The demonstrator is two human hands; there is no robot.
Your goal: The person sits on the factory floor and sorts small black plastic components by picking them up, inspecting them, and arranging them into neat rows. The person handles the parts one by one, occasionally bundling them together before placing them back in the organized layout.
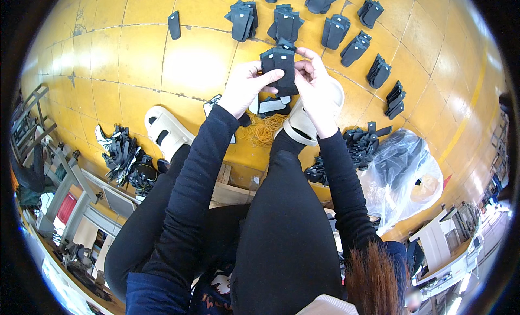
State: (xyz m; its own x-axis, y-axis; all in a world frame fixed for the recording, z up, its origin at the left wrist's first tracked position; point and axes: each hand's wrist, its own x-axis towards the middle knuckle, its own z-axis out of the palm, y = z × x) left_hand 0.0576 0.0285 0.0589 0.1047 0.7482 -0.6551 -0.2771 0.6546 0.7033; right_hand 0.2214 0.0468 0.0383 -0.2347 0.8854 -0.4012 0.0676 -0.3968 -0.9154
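My left hand [244,91] grips a small stack of flat black fabric pieces [283,60] from the left, with the thumb across the front. The pieces overlap unevenly, and small white tags show near their upper edges. On the right side, my right hand [316,90] pinches the edge of the same stack, its index finger raised by the top corner. Just beyond my hands, a bundle of similar black pieces [285,25] lies on the floor. Between my feet are a tangle of yellow rubber bands [263,129] and black-and-white pieces [271,105].
Several black bundles, such as this one [378,72], curve across the yellow tiled floor [124,60]. One thin black piece [174,25] lies at far left. Loose heaps flank my feet, a black pile [127,152] and another pile [360,144]. A clear plastic bag [403,174] sits at right.
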